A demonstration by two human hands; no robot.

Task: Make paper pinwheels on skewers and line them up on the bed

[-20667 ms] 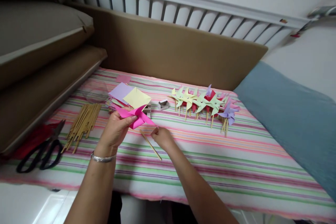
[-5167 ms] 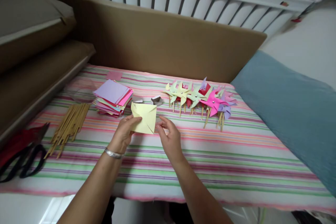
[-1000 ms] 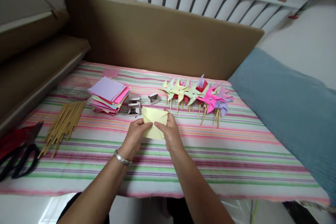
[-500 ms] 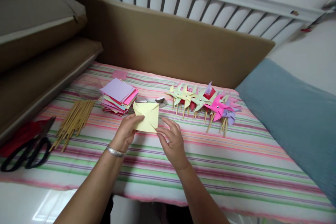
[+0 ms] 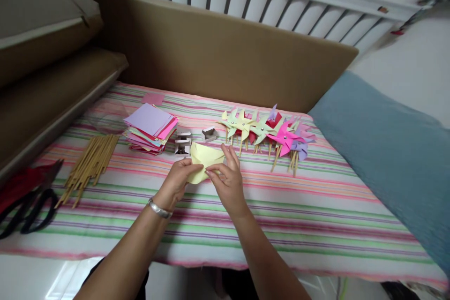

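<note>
A square of pale yellow paper (image 5: 207, 154) is held up between my two hands above the striped cloth. My left hand (image 5: 180, 176) grips its left side, thumb lying on top. On the right, my right hand (image 5: 228, 179) pinches the lower right corner, which is bent in toward the middle. Just beyond the paper are small white boxes (image 5: 183, 142) with dark little pieces in one, and another small open box (image 5: 210, 134). A stack of coloured paper squares (image 5: 150, 126) lies to the left of these.
Finished paper pinwheels (image 5: 263, 130) on sticks lie at the right. Wooden sticks (image 5: 89, 164) and black-handled scissors (image 5: 38, 206) are at the left. A brown padded board (image 5: 225, 51) stands along the back, and stacked cushions (image 5: 52, 79) rise at the left. Blue fabric (image 5: 379, 150) hangs at the right.
My right hand has moved onto the paper and folded its lower right corner inward. The paper has shifted right and toward me, uncovering the small boxes. The view has swung slightly right.
</note>
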